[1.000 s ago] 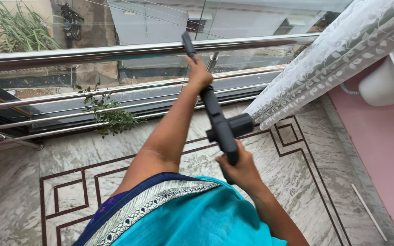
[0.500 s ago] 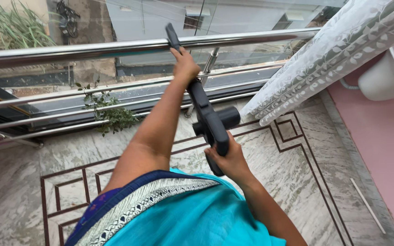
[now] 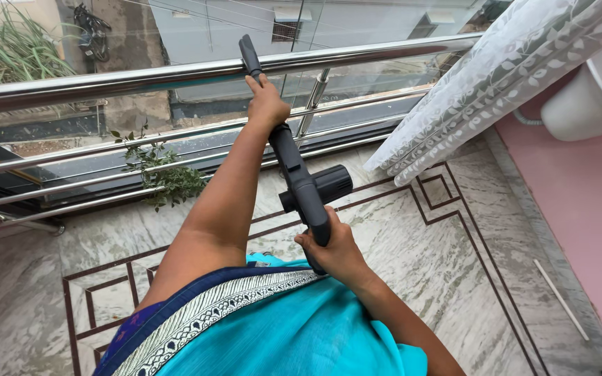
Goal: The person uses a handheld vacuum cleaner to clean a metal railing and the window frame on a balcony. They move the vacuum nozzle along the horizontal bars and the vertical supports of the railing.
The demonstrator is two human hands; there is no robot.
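Note:
I hold a long dark grey wand-like tool with a round side knob, pointing up toward a shiny steel top rail. My left hand grips the tool's upper part, close to the rail. My right hand grips its lower handle end near my chest. The tool's tip reaches the rail. Teal and blue cloth with a patterned border covers my body at the bottom of the view.
Lower steel bars and glass close off the balcony edge. A small leafy plant pokes through the bars. A white patterned curtain hangs at right, beside a pink wall and a white fixture. The marble floor has dark inlay lines.
Both hands and the tool have shifted left along the rail, and the tool's tip has slid left with them. The view has tilted slightly.

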